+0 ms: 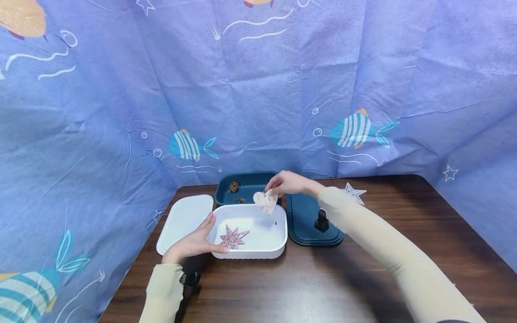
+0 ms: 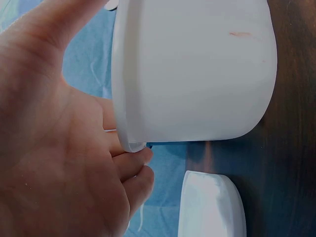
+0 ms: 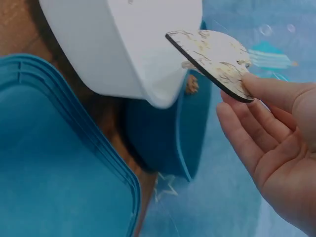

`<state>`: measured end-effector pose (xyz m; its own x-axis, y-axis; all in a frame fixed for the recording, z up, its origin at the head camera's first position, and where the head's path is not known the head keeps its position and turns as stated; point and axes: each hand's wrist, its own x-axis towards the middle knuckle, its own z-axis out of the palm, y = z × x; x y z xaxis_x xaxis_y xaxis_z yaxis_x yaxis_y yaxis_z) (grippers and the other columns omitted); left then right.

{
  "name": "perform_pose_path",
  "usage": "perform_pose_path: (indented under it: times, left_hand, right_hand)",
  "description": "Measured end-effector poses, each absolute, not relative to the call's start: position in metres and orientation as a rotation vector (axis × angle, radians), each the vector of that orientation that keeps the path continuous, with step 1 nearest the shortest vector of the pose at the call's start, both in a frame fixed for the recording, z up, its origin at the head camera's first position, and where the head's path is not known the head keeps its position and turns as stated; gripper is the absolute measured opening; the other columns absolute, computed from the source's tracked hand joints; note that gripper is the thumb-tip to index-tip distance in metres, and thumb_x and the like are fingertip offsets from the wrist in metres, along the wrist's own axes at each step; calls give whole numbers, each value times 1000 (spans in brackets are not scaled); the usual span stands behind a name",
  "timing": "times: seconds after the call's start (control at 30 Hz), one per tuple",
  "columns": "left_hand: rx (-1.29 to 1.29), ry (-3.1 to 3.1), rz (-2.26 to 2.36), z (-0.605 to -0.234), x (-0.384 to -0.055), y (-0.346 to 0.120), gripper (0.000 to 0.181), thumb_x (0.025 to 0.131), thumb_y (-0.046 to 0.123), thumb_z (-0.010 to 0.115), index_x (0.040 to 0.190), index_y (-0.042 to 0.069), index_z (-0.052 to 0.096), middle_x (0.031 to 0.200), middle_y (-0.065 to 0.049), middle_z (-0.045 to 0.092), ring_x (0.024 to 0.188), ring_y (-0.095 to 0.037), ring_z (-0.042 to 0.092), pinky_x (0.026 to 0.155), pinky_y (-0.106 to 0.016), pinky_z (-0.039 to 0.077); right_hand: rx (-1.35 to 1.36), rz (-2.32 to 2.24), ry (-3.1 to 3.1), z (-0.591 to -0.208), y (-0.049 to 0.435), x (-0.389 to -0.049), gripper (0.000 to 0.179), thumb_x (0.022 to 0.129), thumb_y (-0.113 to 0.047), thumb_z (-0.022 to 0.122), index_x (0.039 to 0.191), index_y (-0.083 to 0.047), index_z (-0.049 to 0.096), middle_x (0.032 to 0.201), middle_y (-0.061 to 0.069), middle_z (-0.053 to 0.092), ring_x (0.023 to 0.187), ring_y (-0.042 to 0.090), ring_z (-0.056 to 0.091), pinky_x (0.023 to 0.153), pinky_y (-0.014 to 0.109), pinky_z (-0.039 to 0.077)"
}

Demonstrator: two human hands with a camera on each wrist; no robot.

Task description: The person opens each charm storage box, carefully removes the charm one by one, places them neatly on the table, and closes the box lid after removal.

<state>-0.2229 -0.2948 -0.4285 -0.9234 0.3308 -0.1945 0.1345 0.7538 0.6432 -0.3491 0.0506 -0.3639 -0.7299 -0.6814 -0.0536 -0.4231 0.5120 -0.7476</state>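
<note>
My right hand (image 1: 288, 183) pinches a flat cream heart-shaped ornament (image 1: 266, 202) with a mottled pattern and dark edge, between thumb and fingertips. The heart hangs over the far right rim of a white box (image 1: 258, 254). In the right wrist view, the heart (image 3: 212, 57) is tilted, its point toward the box. Inside the white box lies a pink glittery star (image 1: 233, 237), toward the left. My left hand (image 1: 198, 242) holds the box's near left corner, thumb at the front rim and fingers along the left side. The left wrist view shows fingers partly hidden behind the rim.
Behind the white box stands a dark blue box (image 1: 226, 179) with pine cones (image 1: 234, 186) in it. A white lid (image 1: 186, 217) lies to the left, a blue lid (image 1: 311, 224) to the right. A white star (image 1: 355, 194) lies beyond my right forearm. A fish-print curtain (image 1: 262, 98) hangs behind the table.
</note>
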Motion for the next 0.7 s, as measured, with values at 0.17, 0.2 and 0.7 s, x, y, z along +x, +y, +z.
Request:
perform_pose_path:
  times: [0.17, 0.2, 0.7]
  left_hand:
    - [409, 2656, 939, -429, -223, -295, 125, 77, 45, 87, 157, -9, 7, 166, -25, -5, 152, -41, -1, 120, -59, 12]
    - [415, 2657, 939, -429, -223, -295, 125, 77, 44, 87, 157, -10, 7, 166, -26, -5, 152, -42, -1, 120, -59, 12]
    - [366, 2632, 950, -429, -223, -294, 126, 77, 46, 86, 158, -5, 5, 167, -22, -7, 153, -39, -3, 120, -59, 12]
  right_hand:
    - [-853, -1186, 2464, -346, 72, -352, 26, 100, -15, 65, 122, -6, 72, 113, 7, 73, 97, 20, 69, 82, 38, 58]
    - [-849, -1199, 2483, -343, 77, -353, 26, 100, -16, 64, 123, -6, 71, 115, 8, 72, 97, 21, 69, 83, 38, 58]
    - [-596, -1435, 2713, -314, 179, -367, 34, 101, -21, 64, 129, -2, 67, 118, 18, 70, 97, 25, 69, 82, 32, 57]
